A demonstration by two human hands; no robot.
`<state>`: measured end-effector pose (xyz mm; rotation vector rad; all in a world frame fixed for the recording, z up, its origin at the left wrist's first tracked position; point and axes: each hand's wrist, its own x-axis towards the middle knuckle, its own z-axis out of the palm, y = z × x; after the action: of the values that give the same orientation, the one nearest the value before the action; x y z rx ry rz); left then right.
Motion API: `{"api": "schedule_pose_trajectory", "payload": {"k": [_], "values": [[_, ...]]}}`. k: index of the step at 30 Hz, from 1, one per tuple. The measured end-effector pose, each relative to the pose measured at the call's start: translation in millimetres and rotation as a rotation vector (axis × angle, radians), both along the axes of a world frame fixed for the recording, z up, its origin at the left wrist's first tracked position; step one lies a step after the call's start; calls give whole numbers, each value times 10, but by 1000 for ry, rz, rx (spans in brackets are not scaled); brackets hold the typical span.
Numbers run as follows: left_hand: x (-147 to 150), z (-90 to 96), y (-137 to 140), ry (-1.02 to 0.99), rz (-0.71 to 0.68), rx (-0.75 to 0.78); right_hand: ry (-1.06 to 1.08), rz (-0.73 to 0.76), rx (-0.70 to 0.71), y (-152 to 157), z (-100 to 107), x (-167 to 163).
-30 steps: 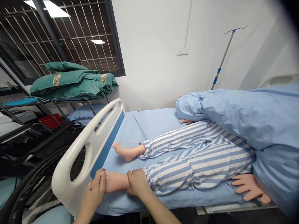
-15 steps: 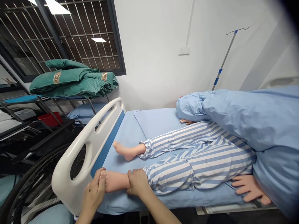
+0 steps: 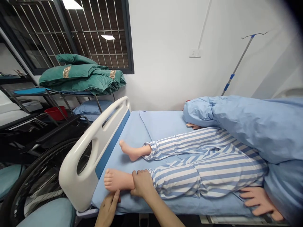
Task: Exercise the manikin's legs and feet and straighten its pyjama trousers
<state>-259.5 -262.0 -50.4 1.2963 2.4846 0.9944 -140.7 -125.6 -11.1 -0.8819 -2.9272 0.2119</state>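
Observation:
A manikin in blue-and-white striped trousers (image 3: 175, 175) lies on the bed. My right hand (image 3: 142, 183) is wrapped around the ankle of its nearer leg, just below the trouser cuff. Beyond the grip, the nearer foot (image 3: 119, 179) points toward the footboard with its toes showing. My left hand (image 3: 109, 206) is low beside that foot; its thumb reaches the foot's near edge, while its other fingers are mostly hidden. The farther foot (image 3: 132, 153) rests bare on the blue sheet (image 3: 163, 121).
A white footboard (image 3: 94, 148) closes the bed's left end, with a wheelchair wheel (image 3: 21, 195) beyond it. A blue quilt (image 3: 248, 123) covers the manikin's upper part, and one manikin hand (image 3: 261, 201) lies near the bed edge. Green folded bedding (image 3: 82, 77) and an IV pole (image 3: 239, 64) stand behind.
My left hand has let go of the toes and moved down and right to the foot's near side. My right hand stays around the ankle. The view has shifted slightly.

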Motion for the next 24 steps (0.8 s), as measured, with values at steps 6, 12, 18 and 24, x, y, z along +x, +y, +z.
{"api": "schedule_pose_trajectory", "payload": {"k": [6, 12, 18, 24], "values": [[-16, -74, -64, -146, -76, 22, 4, 0, 13, -10, 8, 1], [113, 167, 431, -103, 567, 20, -12, 1, 18, -13, 18, -8], [205, 436, 1234, 122, 1208, -41, -25, -1, 13, -4, 28, -9], [245, 420, 1258, 316, 1314, -74, -18, -1, 6, -6, 19, -16]]}}
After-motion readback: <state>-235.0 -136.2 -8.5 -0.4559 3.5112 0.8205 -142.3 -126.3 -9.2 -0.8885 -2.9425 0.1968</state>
